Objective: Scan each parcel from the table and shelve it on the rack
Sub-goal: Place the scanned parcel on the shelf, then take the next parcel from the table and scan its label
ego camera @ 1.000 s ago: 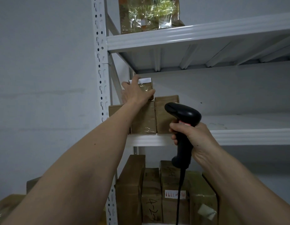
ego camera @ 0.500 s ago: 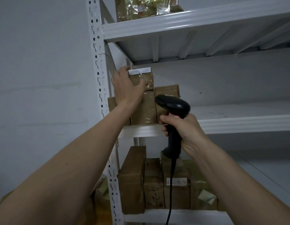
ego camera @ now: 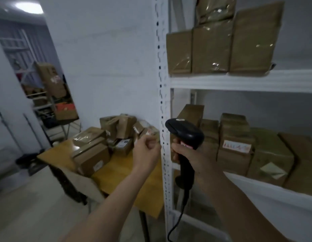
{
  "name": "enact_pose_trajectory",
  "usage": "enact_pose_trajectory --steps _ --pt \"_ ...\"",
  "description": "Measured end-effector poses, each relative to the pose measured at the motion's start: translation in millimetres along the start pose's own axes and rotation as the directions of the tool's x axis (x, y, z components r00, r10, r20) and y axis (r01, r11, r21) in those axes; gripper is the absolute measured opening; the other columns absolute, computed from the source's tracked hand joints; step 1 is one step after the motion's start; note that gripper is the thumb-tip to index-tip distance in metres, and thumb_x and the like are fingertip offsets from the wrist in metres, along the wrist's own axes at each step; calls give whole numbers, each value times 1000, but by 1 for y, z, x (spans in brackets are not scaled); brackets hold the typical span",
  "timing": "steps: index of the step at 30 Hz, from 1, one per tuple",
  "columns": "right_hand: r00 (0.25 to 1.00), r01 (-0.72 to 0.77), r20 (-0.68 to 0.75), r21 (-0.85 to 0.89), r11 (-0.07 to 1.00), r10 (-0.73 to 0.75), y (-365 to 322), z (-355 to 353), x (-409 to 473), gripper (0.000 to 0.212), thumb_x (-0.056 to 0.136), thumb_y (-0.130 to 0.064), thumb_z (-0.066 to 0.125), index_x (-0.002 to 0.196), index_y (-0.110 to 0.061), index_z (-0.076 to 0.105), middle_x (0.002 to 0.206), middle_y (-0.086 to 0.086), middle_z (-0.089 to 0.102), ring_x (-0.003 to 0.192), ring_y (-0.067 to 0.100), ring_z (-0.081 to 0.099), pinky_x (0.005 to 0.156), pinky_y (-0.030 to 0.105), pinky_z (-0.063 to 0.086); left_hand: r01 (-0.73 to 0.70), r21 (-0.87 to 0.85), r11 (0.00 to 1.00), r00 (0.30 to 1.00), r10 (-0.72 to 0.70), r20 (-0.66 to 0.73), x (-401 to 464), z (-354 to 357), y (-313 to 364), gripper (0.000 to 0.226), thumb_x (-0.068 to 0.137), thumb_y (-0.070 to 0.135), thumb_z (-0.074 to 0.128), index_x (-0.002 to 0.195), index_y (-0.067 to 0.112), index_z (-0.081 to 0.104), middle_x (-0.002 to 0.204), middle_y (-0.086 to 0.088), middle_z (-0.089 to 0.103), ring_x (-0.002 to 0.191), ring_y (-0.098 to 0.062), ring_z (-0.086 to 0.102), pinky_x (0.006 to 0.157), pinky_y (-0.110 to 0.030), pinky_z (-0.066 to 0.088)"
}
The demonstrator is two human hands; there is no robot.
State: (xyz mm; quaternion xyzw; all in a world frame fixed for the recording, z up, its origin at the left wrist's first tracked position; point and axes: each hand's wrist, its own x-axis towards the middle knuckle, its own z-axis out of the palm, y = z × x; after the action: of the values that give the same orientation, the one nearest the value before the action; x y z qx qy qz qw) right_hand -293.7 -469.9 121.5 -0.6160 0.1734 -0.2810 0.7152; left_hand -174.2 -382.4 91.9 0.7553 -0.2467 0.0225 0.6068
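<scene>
While my right hand [ego camera: 191,158] grips the scanner [ego camera: 185,137], my empty left hand [ego camera: 146,152] curls loosely; boxes [ego camera: 92,154] beyond it look light and stiff, best held by the sides.

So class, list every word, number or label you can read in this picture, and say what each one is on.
None can be read.
Label with red marks on a shelved parcel: too blurred.
White label on a table box: too small.
Sticker on the scanner: blurred.

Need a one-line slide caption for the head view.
Right hand grips barcode scanner beside the rack; empty left hand hangs over the parcel table.
</scene>
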Motion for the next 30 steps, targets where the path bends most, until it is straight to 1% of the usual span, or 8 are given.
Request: enact_pose_trajectory --steps 3,8,11,13,16,21,26,30 --pt "993 -119 9 23 993 119 34 14 -4 6 81 0 71 80 -6 68 71 11 63 58 18 58 56 28 50 168 114 979 983 -175 53 -9 -11 -49 14 90 11 63 103 14 64 94 3 64 81 -1 57 61 -10 43" --pt "976 -218 -15 17 976 218 67 48 9 11 80 1 72 75 -6 66 64 8 62 53 18 55 52 27 46 244 209 947 961 -265 80 6 -40 -88 13 90 13 63 104 14 65 95 0 62 81 -7 55 59 -15 42" --pt "973 -228 -34 28 973 229 79 78 25 13 81 1 71 74 -8 66 59 4 62 53 17 56 54 29 47 250 246 936 957 -278 83 26 -65 -108 14 91 17 64 105 16 64 90 6 58 80 -6 53 59 -17 40" --pt "972 -230 -33 24 973 231 86 105 39 13 81 0 71 73 -8 66 58 2 63 53 18 56 57 30 47 253 273 928 956 -283 76 43 -87 -123 15 91 20 64 106 18 65 95 5 60 82 -6 55 59 -18 41" --pt "973 -227 -43 12 974 228 101 150 59 12 81 0 71 73 -7 65 62 6 64 54 20 56 58 32 47 238 329 914 955 -281 91 69 -129 -148 17 92 24 63 109 19 64 100 5 60 90 -9 56 61 -18 40" --pt "958 -275 -79 32 961 276 130 216 89 6 81 -3 72 83 -5 66 73 10 65 60 19 59 60 31 49 234 409 882 940 -313 137 112 -192 -197 22 92 26 63 112 17 64 103 3 62 94 -14 59 81 -31 52" --pt "948 -308 -78 14 951 308 155 269 116 8 81 -2 71 87 -3 66 76 11 67 63 20 60 64 32 50 242 440 865 923 -345 171 151 -233 -241 27 93 26 62 117 15 63 103 6 57 93 -10 54 75 -24 45" --pt "931 -358 -78 -10 934 356 173 299 138 10 81 -4 71 89 -3 65 71 7 66 58 17 60 55 26 50 244 439 865 910 -360 204 179 -249 -269 29 92 25 62 119 14 64 104 5 57 94 -10 54 77 -24 46"
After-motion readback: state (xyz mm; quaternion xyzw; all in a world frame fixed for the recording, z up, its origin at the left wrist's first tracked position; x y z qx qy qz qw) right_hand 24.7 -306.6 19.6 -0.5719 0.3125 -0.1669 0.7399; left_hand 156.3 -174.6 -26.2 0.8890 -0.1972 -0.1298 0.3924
